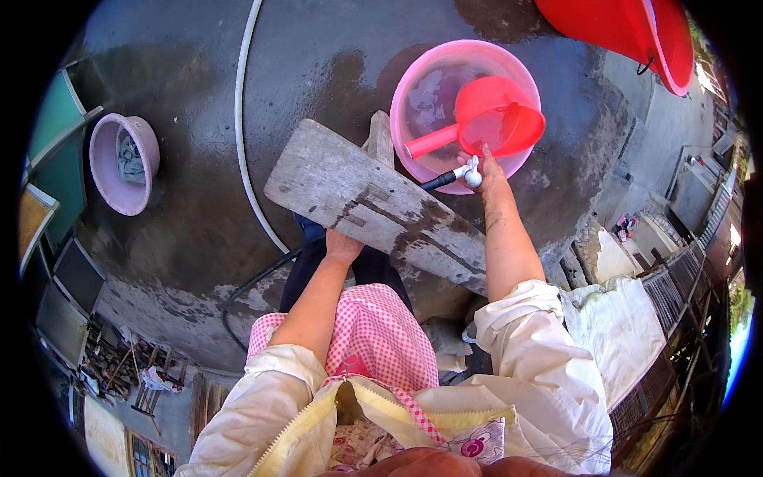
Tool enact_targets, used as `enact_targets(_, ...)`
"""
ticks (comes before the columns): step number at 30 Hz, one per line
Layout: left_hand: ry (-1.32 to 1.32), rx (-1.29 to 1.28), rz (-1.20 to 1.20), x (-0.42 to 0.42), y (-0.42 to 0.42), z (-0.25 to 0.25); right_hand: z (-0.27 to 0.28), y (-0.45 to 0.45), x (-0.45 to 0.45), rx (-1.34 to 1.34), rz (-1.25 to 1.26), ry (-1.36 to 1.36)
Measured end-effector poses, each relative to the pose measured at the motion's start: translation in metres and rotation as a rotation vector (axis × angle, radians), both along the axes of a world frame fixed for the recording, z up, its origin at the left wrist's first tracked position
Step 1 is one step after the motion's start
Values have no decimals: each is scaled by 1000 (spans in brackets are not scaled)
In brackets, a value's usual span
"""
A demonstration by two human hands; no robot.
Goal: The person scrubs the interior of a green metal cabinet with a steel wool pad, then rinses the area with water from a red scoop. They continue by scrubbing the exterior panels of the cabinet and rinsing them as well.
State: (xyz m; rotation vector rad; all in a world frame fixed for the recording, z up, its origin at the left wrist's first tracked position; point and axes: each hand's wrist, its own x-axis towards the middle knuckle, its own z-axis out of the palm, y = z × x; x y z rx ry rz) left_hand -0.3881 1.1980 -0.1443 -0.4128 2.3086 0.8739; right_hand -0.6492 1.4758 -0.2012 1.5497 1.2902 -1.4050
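My right hand point(490, 173) is at the near rim of a pink plastic basin point(411, 89), with its fingers by the rim of a red plastic dipper point(492, 89). A white tap fitting point(472, 172) on a black hose lies against this hand; whether the fingers grip the dipper, the fitting or both is unclear. The dipper is over the basin, its handle pointing left. Water shows in the basin. My left hand point(344, 245) reaches the near edge of a worn wooden plank bench point(375, 203); its fingers are hidden beneath the wood.
A pale hose point(240, 107) curves over the wet concrete floor. At the left stands a small lilac basin point(98, 161) holding grey cloth point(130, 161). A big red plastic tub point(614, 30) is at the upper right. The black hose point(238, 293) loops by my legs, left of the bench.
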Motion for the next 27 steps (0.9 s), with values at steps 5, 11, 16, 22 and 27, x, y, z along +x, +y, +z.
enact_targets(5,108,-110,56,-2,-19,20,22,-16,-7,258,-82,218)
enact_targets(11,28,-151,55,11,-37,28,81,-12,-37,289,201,368)
enact_targets(16,4,-135,50,13,-41,25,94,-19,-39,417,345,517)
enact_targets(22,115,-157,17,19,-37,35,97,-32,-30,387,171,465)
enact_targets(27,83,-159,-7,17,-33,58,115,-21,-57,437,481,314)
